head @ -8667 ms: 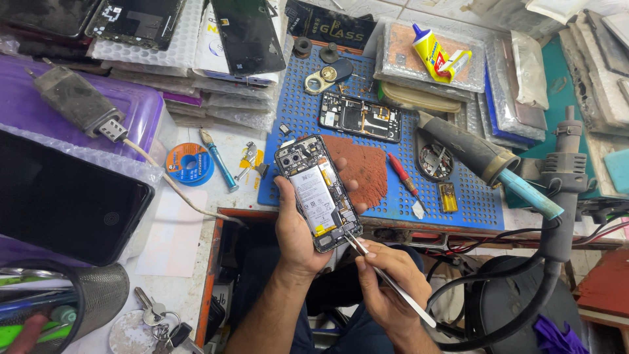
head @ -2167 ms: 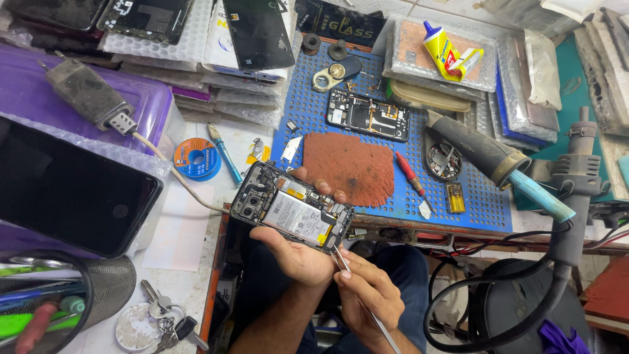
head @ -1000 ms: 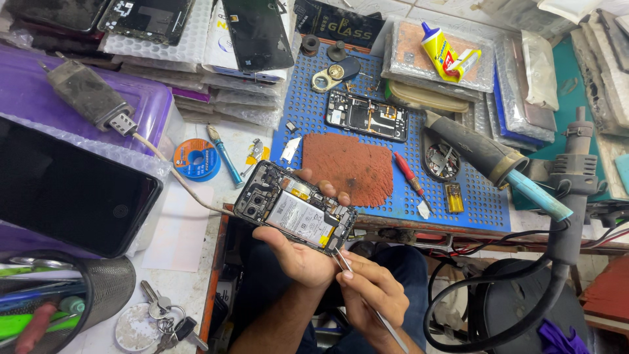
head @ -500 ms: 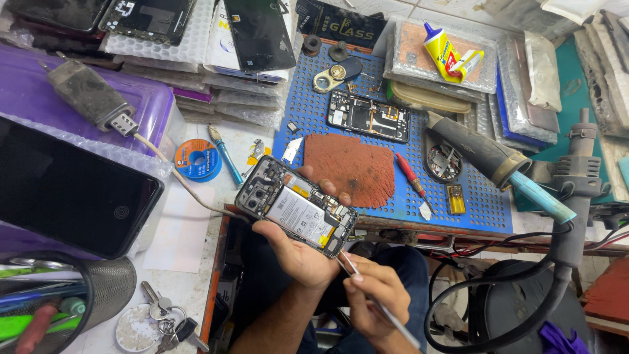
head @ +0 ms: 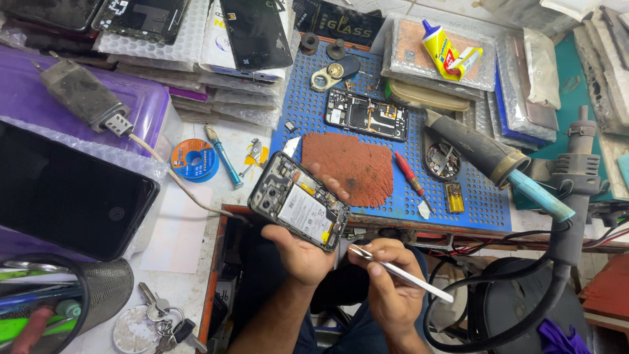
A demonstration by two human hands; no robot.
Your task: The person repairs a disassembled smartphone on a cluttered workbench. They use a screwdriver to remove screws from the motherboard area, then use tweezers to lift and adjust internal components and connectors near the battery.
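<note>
Nearest: right hand [head: 392, 292], closed on metal tweezers [head: 400, 273], tips just short of the lower end of the opened phone [head: 299, 209]; half a second back the tips sat lower and further from that end, so now brought up closer. Left hand [head: 303, 248], clamped under and around the opened phone, back cover off, battery and boards facing up, held tilted above the near bench edge; two seconds ago held flatter and more crosswise, now raised and turned with the camera end up-left. Judged: phone being re-angled to bring its lower end to the tweezers. Beyond, on blue perforated mat [head: 481, 210]: rust-brown pad [head: 357, 164] touching the left fingertips' far side, small red screwdriver [head: 409, 174], dish of small parts [head: 441, 160], second opened phone [head: 365, 115]. Left of mat: blue solder-wick spool [head: 194, 159], blue-handled tool [head: 223, 156]. Right: hot-air handle [head: 488, 157], black hose [head: 557, 275]. Far left: dark phone screen [head: 69, 193], purple box [head: 141, 108]. Farthest: yellow glue tube [head: 442, 46], stacked bubble-wrapped screens [head: 216, 39].
</note>
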